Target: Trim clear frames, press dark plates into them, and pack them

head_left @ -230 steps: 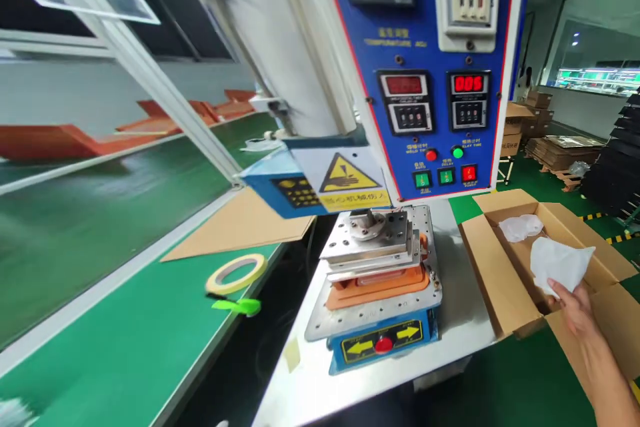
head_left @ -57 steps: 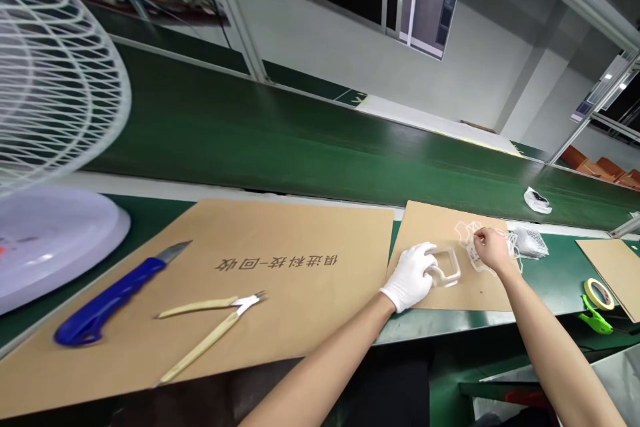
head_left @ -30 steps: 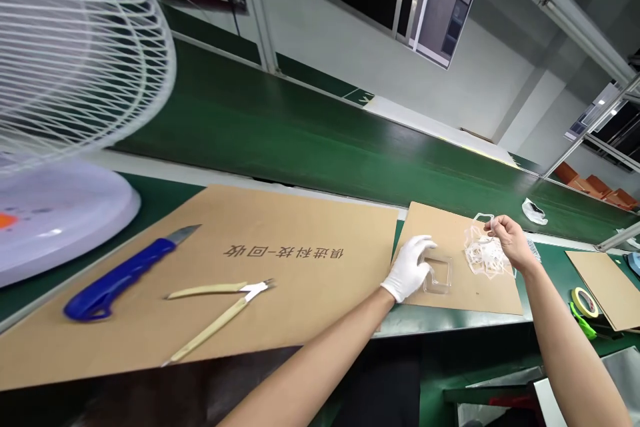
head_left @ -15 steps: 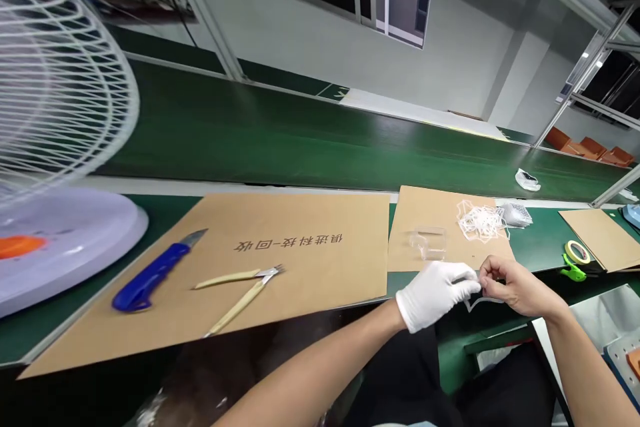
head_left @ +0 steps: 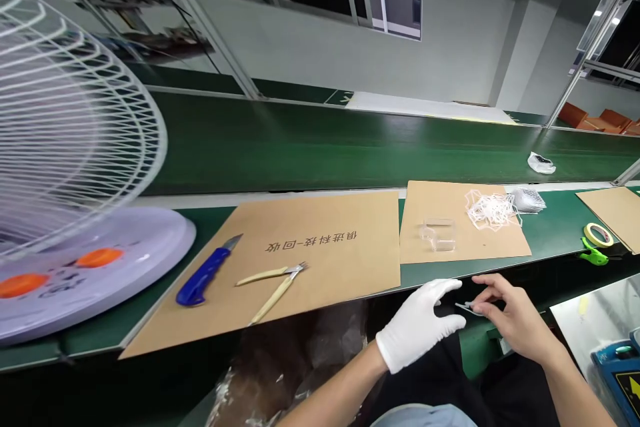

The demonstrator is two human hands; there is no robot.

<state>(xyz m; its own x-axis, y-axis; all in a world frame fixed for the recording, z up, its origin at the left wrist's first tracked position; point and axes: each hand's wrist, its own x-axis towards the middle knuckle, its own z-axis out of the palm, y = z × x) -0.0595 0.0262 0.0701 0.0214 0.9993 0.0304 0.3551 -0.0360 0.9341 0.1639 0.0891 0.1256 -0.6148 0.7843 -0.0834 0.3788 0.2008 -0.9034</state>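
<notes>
Now your bare right hand pinches a thin clear plastic scrap between its fingertips, just below the edge of the green surface, while your white-gloved left hand stays open beside it, holding nothing. On the kraft cardboard sheet ahead lie a clear plastic tray and a tangle of white trimmings; the larger cardboard sheet, printed "科技-回收", carries a blue utility knife and yellow-handled snips.
</notes>
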